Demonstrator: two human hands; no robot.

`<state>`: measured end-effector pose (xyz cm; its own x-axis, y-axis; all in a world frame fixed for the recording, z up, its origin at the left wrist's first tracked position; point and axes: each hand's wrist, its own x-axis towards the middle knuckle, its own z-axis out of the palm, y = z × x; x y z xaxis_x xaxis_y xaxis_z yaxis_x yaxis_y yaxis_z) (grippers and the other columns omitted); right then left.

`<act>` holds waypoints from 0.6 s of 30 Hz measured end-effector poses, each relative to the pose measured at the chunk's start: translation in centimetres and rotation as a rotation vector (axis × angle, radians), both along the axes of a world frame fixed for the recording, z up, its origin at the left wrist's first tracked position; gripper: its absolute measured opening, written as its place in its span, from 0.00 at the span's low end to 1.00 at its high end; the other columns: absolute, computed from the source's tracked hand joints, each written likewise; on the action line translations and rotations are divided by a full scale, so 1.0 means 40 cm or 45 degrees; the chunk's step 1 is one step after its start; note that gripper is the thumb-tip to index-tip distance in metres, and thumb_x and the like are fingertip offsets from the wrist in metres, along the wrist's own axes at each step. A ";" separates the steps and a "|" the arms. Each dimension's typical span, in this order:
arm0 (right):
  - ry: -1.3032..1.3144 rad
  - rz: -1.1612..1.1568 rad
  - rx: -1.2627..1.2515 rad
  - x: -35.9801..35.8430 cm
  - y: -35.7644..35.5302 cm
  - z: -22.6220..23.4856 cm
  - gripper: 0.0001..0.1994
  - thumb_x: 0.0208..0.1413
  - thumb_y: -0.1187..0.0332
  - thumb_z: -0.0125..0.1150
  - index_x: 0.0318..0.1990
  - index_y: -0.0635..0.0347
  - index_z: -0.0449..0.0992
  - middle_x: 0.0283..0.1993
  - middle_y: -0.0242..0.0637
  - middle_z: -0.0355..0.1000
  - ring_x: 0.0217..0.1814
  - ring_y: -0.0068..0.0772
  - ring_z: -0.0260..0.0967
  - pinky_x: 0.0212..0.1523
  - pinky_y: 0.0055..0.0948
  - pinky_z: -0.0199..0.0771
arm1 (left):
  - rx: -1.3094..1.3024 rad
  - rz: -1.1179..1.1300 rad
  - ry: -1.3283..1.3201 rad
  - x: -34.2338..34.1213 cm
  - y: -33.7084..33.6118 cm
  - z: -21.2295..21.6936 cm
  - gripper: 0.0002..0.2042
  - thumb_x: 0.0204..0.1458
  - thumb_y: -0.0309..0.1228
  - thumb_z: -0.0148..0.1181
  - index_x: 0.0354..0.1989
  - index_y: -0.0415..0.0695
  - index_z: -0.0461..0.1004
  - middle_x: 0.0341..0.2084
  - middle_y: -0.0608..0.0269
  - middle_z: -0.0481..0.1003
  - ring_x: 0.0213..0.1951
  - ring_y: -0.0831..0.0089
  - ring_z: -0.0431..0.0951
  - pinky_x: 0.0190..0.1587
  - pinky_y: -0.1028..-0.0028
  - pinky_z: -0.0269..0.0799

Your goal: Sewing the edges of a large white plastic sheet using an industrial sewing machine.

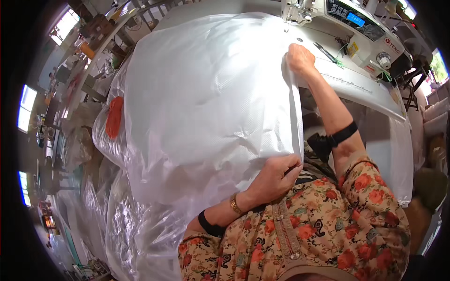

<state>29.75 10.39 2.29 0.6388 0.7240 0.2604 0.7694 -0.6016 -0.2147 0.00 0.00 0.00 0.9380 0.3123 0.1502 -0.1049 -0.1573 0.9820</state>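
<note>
Lg white sheet [206, 103] spread flat-ish, some creases. L hand [276, 177] gripping its lower R edge, nr floral shirt [328, 225]; watch [235, 204] on wrist. R hand [300, 57] gripping same edge farther up, just below sewing mach. [391, 51] w/ lit blue screen [356, 19]. Slim dk tool [325, 52] R of R hand. Clear plastic [136, 234] bunched L + below sheet; red-orange bundle [114, 117] at far L.

- Nine o'clock: elongated orange-red bundle [114, 117] against crumpled, shiny clear plastic sheeting [136, 234], which spreads toward seven.
- Ten o'clock: bright rectangular window [65, 24].
- Near three o'clock: pale stacked bundles [436, 110], blurred, at the far edge.
</note>
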 end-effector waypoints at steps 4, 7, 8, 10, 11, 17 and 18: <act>-0.042 0.053 -0.136 -0.036 -0.030 0.000 0.07 0.45 0.76 0.56 0.33 0.64 0.79 0.34 0.50 0.78 0.40 0.50 0.77 0.38 0.42 0.76 | 0.112 -0.009 -0.008 0.011 0.004 -0.010 0.06 0.58 0.25 0.52 0.30 0.35 0.67 0.19 0.56 0.67 0.22 0.68 0.64 0.28 0.72 0.64; -0.171 0.156 -0.187 -0.046 -0.027 0.020 0.07 0.45 0.77 0.56 0.31 0.62 0.80 0.34 0.48 0.78 0.38 0.47 0.77 0.36 0.39 0.77 | 0.167 -0.034 -0.035 0.027 0.012 -0.010 0.07 0.57 0.25 0.53 0.30 0.35 0.67 0.20 0.53 0.66 0.22 0.65 0.65 0.28 0.70 0.64; -0.186 0.140 -0.301 -0.051 -0.017 0.030 0.07 0.45 0.76 0.57 0.31 0.62 0.81 0.33 0.47 0.78 0.37 0.46 0.78 0.35 0.39 0.77 | 0.199 -0.040 -0.049 0.030 0.017 -0.011 0.07 0.57 0.25 0.53 0.30 0.35 0.67 0.20 0.51 0.66 0.22 0.63 0.66 0.28 0.70 0.64; -0.203 0.117 -0.421 -0.053 -0.008 0.049 0.06 0.45 0.76 0.58 0.30 0.61 0.81 0.33 0.46 0.78 0.37 0.44 0.78 0.33 0.39 0.77 | 0.226 -0.036 -0.055 0.039 0.024 -0.014 0.07 0.57 0.25 0.53 0.30 0.35 0.67 0.20 0.50 0.66 0.22 0.60 0.67 0.28 0.69 0.64; -0.214 0.128 -0.478 -0.053 -0.003 0.058 0.06 0.44 0.75 0.59 0.30 0.60 0.81 0.32 0.45 0.78 0.36 0.43 0.78 0.32 0.38 0.77 | 0.254 -0.024 -0.059 0.043 0.028 -0.016 0.07 0.57 0.26 0.53 0.30 0.35 0.66 0.20 0.48 0.67 0.23 0.58 0.67 0.28 0.68 0.65; -0.274 0.156 -0.495 -0.010 0.039 0.043 0.05 0.43 0.74 0.60 0.28 0.58 0.82 0.30 0.42 0.79 0.35 0.42 0.79 0.31 0.37 0.77 | 0.450 0.075 -0.003 0.078 0.059 -0.028 0.05 0.55 0.24 0.53 0.30 0.35 0.68 0.21 0.46 0.69 0.25 0.48 0.71 0.28 0.63 0.66; -0.303 0.151 -0.473 -0.003 0.050 0.042 0.05 0.43 0.74 0.60 0.28 0.58 0.82 0.30 0.42 0.79 0.35 0.41 0.79 0.31 0.37 0.77 | 0.508 0.105 -0.015 0.086 0.068 -0.029 0.05 0.54 0.25 0.53 0.30 0.36 0.68 0.21 0.46 0.69 0.25 0.48 0.72 0.28 0.62 0.66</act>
<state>29.62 12.39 3.98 0.4999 0.8605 0.0983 0.8393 -0.5094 0.1901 3.43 2.71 -1.17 0.9098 0.3013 0.2855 -0.0872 -0.5338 0.8411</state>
